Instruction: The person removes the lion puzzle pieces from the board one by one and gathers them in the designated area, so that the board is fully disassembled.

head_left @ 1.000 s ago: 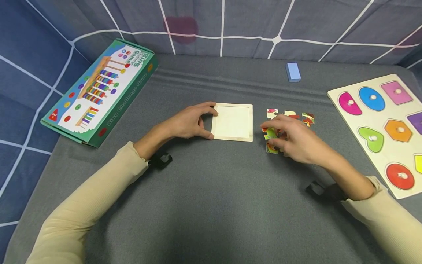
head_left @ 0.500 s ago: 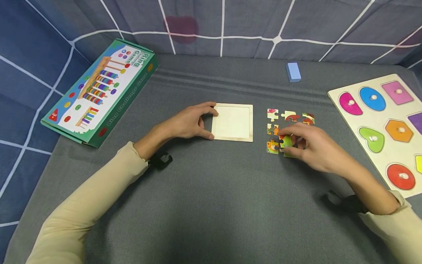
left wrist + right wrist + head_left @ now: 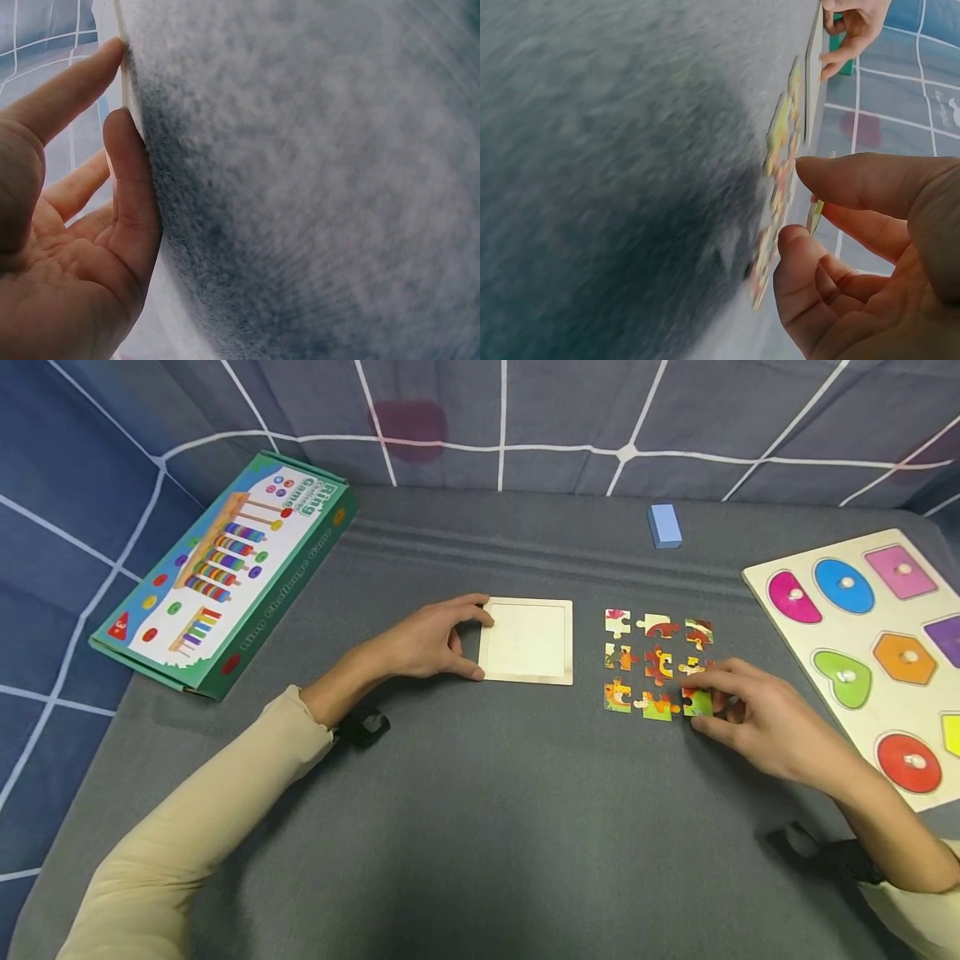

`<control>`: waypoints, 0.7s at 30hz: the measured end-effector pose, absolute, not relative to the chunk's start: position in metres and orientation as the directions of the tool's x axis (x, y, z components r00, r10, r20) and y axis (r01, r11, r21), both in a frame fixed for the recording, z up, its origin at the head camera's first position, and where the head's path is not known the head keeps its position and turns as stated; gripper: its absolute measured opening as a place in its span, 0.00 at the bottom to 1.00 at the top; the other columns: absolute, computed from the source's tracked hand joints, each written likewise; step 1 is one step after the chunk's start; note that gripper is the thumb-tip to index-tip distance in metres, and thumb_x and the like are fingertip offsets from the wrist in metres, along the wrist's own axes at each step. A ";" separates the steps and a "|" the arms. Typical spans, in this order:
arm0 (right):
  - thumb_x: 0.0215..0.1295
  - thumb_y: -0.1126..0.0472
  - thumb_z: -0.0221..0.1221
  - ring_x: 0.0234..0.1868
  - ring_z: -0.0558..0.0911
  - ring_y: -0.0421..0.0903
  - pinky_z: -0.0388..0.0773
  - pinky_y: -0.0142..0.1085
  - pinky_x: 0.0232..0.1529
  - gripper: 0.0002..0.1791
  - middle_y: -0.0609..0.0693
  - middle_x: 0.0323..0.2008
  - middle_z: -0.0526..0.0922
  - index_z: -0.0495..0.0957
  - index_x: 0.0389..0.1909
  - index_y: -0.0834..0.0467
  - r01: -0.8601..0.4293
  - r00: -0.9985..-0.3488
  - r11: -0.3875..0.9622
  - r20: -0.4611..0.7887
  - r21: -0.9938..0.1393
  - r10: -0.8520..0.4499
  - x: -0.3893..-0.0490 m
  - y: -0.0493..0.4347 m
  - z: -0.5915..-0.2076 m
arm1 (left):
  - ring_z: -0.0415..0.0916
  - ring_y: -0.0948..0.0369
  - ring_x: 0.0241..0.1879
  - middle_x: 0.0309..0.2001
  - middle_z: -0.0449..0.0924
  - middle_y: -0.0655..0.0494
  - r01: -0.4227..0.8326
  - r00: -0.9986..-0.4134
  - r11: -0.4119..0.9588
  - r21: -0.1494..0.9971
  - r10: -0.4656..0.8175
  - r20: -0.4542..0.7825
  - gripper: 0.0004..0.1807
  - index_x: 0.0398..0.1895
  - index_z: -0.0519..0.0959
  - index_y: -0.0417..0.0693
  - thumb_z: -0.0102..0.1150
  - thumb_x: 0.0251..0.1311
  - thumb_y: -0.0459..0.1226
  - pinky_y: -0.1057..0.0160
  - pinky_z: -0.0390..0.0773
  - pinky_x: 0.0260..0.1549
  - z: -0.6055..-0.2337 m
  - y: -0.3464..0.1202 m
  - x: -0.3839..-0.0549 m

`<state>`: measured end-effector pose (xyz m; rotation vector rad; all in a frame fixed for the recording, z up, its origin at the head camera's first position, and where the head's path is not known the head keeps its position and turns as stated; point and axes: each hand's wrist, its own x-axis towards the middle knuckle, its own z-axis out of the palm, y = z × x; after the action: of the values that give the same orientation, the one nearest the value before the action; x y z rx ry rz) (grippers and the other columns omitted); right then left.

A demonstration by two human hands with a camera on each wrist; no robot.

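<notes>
In the head view my left hand (image 3: 431, 639) touches the left side of a square, shallow wooden puzzle tray (image 3: 527, 641), with the thumb near its lower corner. Its fingers are spread and fairly straight along the pale edge in the left wrist view. My right hand (image 3: 768, 718) pinches a green and red jigsaw piece (image 3: 697, 703) at the lower right of the piece group. That piece shows between thumb and fingers in the right wrist view. Several other picture pieces (image 3: 658, 666) lie apart in rows; the right fingers partly cover one at the right.
A Ring Challenge Game box (image 3: 225, 568) lies at the back left. At the right is a knobbed shape board (image 3: 862, 647). A small blue block (image 3: 664, 526) stands near the back, before a dark curtain (image 3: 562, 410) with white lines.
My right hand has moved rightward across the pieces, from the left column to the lower right one, uncovering the middle pieces. My left hand stays at the tray.
</notes>
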<state>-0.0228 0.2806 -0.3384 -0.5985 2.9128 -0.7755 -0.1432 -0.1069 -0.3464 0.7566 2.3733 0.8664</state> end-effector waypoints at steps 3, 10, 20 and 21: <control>0.48 0.73 0.73 0.33 0.68 0.40 0.65 0.29 0.29 0.26 0.48 0.37 0.73 0.81 0.51 0.60 -0.335 -0.929 0.819 0.016 -0.467 -0.370 -0.020 0.285 -0.340 | 0.76 0.63 0.27 0.76 0.53 0.53 0.323 -0.722 0.645 0.693 0.641 -0.260 0.37 0.65 0.72 0.44 0.77 0.51 0.40 0.62 0.73 0.33 -0.346 -0.108 -0.143; 0.50 0.70 0.73 0.33 0.69 0.46 0.63 0.36 0.28 0.28 0.51 0.39 0.74 0.80 0.55 0.61 -0.299 -0.935 0.856 -0.049 -0.423 -0.351 -0.019 0.290 -0.345 | 0.76 0.63 0.28 0.76 0.53 0.52 0.326 -0.720 0.642 0.694 0.645 -0.258 0.37 0.65 0.72 0.43 0.76 0.51 0.39 0.62 0.73 0.36 -0.346 -0.108 -0.142; 0.49 0.67 0.74 0.31 0.69 0.46 0.63 0.37 0.27 0.27 0.50 0.37 0.74 0.81 0.54 0.61 -0.306 -0.926 0.869 -0.093 -0.388 -0.367 -0.021 0.291 -0.345 | 0.76 0.62 0.28 0.76 0.53 0.51 0.333 -0.719 0.640 0.692 0.648 -0.253 0.37 0.65 0.72 0.42 0.76 0.51 0.40 0.62 0.73 0.34 -0.345 -0.108 -0.143; 0.49 0.67 0.74 0.32 0.69 0.46 0.63 0.37 0.27 0.27 0.51 0.37 0.74 0.81 0.54 0.60 -0.305 -0.925 0.869 -0.095 -0.389 -0.367 -0.021 0.291 -0.345 | 0.76 0.62 0.28 0.76 0.53 0.51 0.334 -0.720 0.642 0.690 0.646 -0.253 0.37 0.65 0.72 0.43 0.76 0.51 0.40 0.62 0.73 0.34 -0.345 -0.108 -0.143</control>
<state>-0.0211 0.2906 -0.3451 -0.5210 2.8753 -0.5572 -0.1426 -0.1075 -0.3451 0.7663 2.3779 0.8624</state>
